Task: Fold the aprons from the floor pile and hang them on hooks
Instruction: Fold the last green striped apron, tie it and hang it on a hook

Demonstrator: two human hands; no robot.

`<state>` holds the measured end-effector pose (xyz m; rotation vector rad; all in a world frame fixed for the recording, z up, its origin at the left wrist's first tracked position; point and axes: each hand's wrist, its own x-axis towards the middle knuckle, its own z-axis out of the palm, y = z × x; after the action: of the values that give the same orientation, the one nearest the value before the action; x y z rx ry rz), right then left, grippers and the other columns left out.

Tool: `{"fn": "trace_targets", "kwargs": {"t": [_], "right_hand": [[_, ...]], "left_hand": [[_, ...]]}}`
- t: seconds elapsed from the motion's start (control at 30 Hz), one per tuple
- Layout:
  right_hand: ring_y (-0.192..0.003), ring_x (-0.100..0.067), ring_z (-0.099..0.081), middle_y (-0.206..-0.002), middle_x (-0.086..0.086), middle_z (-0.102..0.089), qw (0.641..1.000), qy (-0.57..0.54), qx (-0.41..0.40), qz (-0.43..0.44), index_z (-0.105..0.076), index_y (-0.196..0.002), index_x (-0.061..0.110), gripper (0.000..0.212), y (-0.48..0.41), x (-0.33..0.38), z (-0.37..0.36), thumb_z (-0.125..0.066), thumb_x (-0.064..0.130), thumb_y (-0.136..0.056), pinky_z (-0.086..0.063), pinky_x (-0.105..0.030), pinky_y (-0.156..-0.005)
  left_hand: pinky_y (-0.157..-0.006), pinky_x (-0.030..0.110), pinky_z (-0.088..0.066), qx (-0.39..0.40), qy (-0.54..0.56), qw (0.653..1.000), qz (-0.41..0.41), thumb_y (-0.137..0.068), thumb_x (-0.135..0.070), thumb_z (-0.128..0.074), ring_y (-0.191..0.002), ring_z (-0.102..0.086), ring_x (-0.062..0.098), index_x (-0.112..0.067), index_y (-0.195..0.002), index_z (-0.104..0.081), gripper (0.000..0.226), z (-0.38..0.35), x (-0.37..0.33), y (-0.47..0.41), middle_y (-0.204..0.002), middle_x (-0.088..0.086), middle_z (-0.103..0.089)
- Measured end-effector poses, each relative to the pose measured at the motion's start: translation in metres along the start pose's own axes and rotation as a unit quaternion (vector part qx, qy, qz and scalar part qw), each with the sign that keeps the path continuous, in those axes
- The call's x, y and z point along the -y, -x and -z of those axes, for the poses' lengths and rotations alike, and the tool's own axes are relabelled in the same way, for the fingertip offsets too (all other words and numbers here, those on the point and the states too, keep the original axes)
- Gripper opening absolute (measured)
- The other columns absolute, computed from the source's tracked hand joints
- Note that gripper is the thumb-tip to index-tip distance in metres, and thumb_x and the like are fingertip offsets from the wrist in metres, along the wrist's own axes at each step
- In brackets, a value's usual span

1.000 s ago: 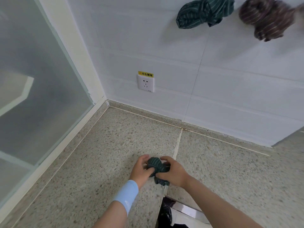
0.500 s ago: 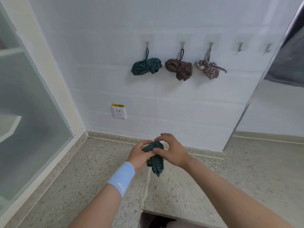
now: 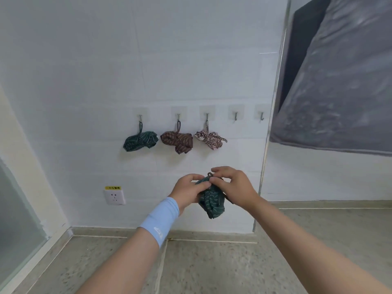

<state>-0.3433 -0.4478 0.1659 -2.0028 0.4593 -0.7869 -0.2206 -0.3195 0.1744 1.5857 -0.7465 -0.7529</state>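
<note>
My left hand (image 3: 187,192), with a pale blue wristband (image 3: 160,219) on the forearm behind it, and my right hand (image 3: 235,187) are raised together in front of the white tiled wall (image 3: 84,81). Between them is a rolled green striped apron (image 3: 212,203). The left fingers (image 3: 196,177) are curled round its upper left side. The right fingers (image 3: 220,169) are bent over its top, pinching the cloth at the base of a dark cord loop (image 3: 209,174) that sticks up beside the fingertips. Most of the roll hangs below both sets of fingers, well above the speckled floor (image 3: 212,268). On the wall above the fingers runs a row of hooks (image 3: 140,117). Three of them each carry a tied bundle by its loop: a green striped bundle (image 3: 141,141) up and to the left of the left fingers, a brown striped bundle (image 3: 178,141) above the left fingers, and a pink patterned bundle (image 3: 211,140) almost straight above the right fingertips. Up and to the right of the right fingers, the fourth hook (image 3: 235,116) and fifth hook (image 3: 262,116) are bare. A wall socket (image 3: 114,196) with a yellow label sits well to the left of the left fingers. A frosted glass panel (image 3: 12,219) stands further left, and a dark grey sheet (image 3: 339,81) fills the wall far to the right.
</note>
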Motion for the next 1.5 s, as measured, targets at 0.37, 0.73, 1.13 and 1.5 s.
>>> {"fn": "trace_targets", "kwargs": {"t": [0.37,0.73,1.13,1.5], "right_hand": [[-0.086,-0.006,-0.069,-0.087,0.012,-0.074,0.991,-0.050,-0.119,0.044,-0.078,-0.084,0.028,0.015,-0.076,-0.002,0.122,-0.067,0.027,-0.094,-0.055,-0.028,-0.080],[-0.080,-0.013,-0.070,-0.080,0.007,-0.075,0.996,0.025,-0.083,0.022,-0.078,-0.085,0.021,0.018,-0.137,0.008,0.141,-0.066,0.029,-0.094,-0.059,-0.039,-0.079],[-0.068,-0.018,-0.066,-0.067,-0.003,-0.072,0.978,0.105,-0.172,-0.050,-0.077,-0.071,0.014,0.027,-0.168,0.027,0.111,-0.066,0.030,-0.090,-0.051,-0.028,-0.058],[-0.056,-0.029,-0.057,-0.061,-0.015,-0.061,0.972,0.127,-0.162,-0.118,-0.073,-0.075,-0.002,0.038,-0.175,0.026,0.107,-0.067,0.032,-0.091,-0.047,-0.032,-0.052]], "left_hand": [[-0.065,0.028,-0.057,-0.009,0.024,0.997,-0.066,-0.091,-0.024,-0.067,-0.087,-0.074,0.020,-0.023,-0.115,-0.065,0.024,-0.110,-0.099,-0.086,-0.100,0.007,-0.076],[-0.067,0.020,-0.057,-0.110,-0.033,0.976,-0.184,-0.086,-0.018,-0.073,-0.079,-0.069,0.004,-0.018,-0.093,-0.078,0.008,-0.111,-0.137,-0.130,-0.087,-0.007,-0.075],[-0.080,0.039,-0.060,-0.144,-0.160,0.968,-0.132,-0.082,-0.028,-0.069,-0.076,-0.073,0.024,-0.016,-0.066,-0.077,0.021,-0.079,-0.157,-0.163,-0.067,0.000,-0.074],[-0.091,0.038,-0.054,-0.050,-0.236,0.958,-0.155,-0.084,-0.034,-0.059,-0.096,-0.067,0.018,-0.025,-0.093,-0.074,0.020,-0.063,-0.144,-0.170,-0.098,-0.006,-0.073]]}}
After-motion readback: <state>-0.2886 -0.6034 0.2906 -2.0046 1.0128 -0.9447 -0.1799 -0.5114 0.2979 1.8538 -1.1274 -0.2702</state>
